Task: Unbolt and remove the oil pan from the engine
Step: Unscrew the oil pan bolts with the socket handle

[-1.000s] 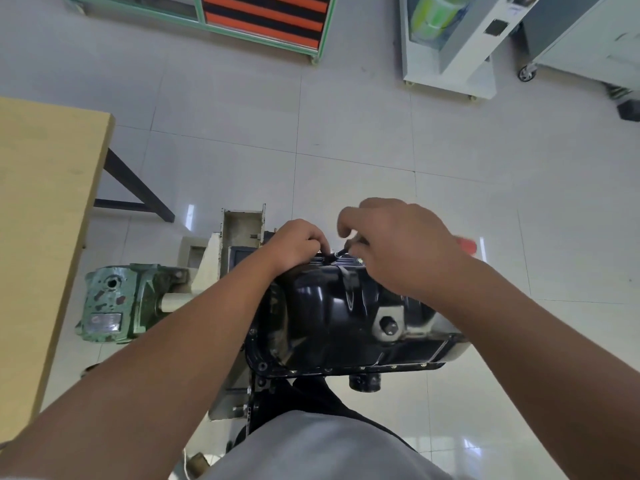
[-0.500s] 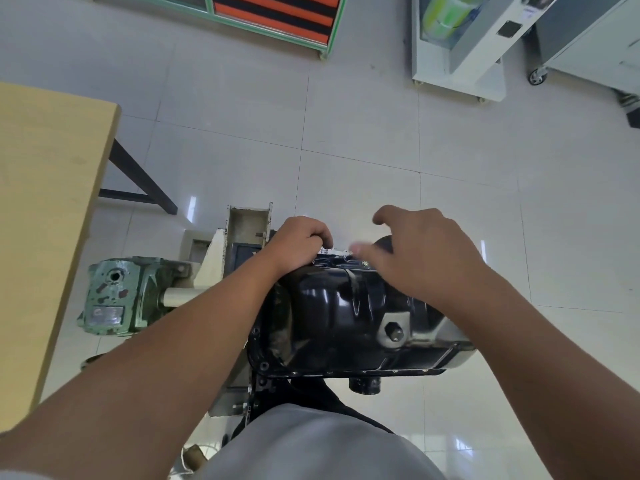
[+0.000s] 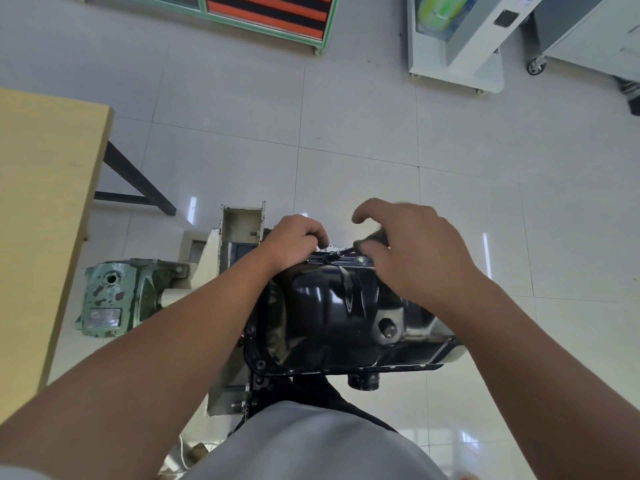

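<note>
Since the earlier frame right hand (image 3: 415,251) has lifted its index finger clear and shifted a bit right along the far edge of the oil pan (image 3: 332,317); left hand (image 3: 294,240) has barely moved.

Tiled floor (image 3: 346,133) fills most of the view. Wooden bench (image 3: 41,202) runs down the left side with a dark leg angled under it. White cabinet (image 3: 457,39) and a green-framed rack with orange and black stripes (image 3: 270,12) stand at the far edge.

Black glossy oil pan sits centre, on the engine, mounted on a stand, flange facing up toward the camera, drain plug (image 3: 388,329) on its right part. Green gearbox (image 3: 114,299) sits left of the stand, just beside the bench.

Both forearms reach in from the bottom. Left hand rests on the far left rim of the pan, fingers (image 3: 317,237) curled tight; cannot tell if they hold anything. Right hand hovers over the far right rim, thumb and fingers pinching a thin dark tool (image 3: 341,252) that points at the rim, index finger raised and hooked.
</note>
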`<state>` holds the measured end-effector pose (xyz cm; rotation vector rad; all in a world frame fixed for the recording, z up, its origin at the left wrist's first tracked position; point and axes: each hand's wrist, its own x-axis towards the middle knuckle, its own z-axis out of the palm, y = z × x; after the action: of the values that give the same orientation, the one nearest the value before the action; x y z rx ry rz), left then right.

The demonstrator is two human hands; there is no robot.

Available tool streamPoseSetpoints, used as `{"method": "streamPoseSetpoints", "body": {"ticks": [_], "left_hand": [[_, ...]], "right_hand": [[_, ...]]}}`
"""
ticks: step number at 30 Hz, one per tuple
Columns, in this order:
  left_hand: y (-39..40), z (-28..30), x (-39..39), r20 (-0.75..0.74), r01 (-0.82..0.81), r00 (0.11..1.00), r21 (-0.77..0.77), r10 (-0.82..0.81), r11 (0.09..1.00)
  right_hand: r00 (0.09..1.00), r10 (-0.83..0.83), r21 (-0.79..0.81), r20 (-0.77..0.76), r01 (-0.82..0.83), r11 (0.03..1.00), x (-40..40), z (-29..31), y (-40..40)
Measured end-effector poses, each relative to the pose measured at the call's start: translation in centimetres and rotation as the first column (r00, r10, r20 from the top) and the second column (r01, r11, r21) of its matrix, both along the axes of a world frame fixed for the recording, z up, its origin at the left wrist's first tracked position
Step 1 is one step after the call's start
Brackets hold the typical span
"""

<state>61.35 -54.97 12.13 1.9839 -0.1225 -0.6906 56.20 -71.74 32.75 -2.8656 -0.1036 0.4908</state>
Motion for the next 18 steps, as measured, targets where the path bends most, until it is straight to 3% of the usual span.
{"method": "streamPoseSetpoints", "body": {"ticks": [3,6,9,13,15,18], "left_hand": [[0.0,0.1,0.0,0.001,0.006,1.000,0.013,-0.006,1.000],[-0.1,0.2,0.0,0.002,0.015,1.000,0.018,-0.015,1.000],[-0.1,0.3,0.0,0.004,0.023,1.000,0.017,-0.023,1.000],[-0.2,0.5,0.1,0.000,0.076,0.997,0.008,-0.076,0.997],[-0.3,0.7,0.1,-0.001,0.091,0.996,-0.004,-0.091,0.996],[-0.2,0.7,0.1,0.001,0.110,0.994,-0.018,-0.110,0.994]], "right_hand": [[0.997,-0.027,0.075,-0.072,0.033,0.997,0.1,0.4,-0.5],[0.988,-0.136,-0.010,-0.075,0.135,0.991,0.3,-0.2,-0.6],[0.998,-0.070,0.002,-0.010,0.070,0.998,0.2,-0.3,-0.3],[0.995,-0.032,0.080,-0.100,0.040,0.996,0.3,0.6,-0.7],[0.984,-0.102,0.049,-0.148,0.110,0.993,0.5,0.4,-0.8],[0.988,-0.138,-0.025,-0.068,0.136,0.990,0.5,-0.4,-0.6]]}}
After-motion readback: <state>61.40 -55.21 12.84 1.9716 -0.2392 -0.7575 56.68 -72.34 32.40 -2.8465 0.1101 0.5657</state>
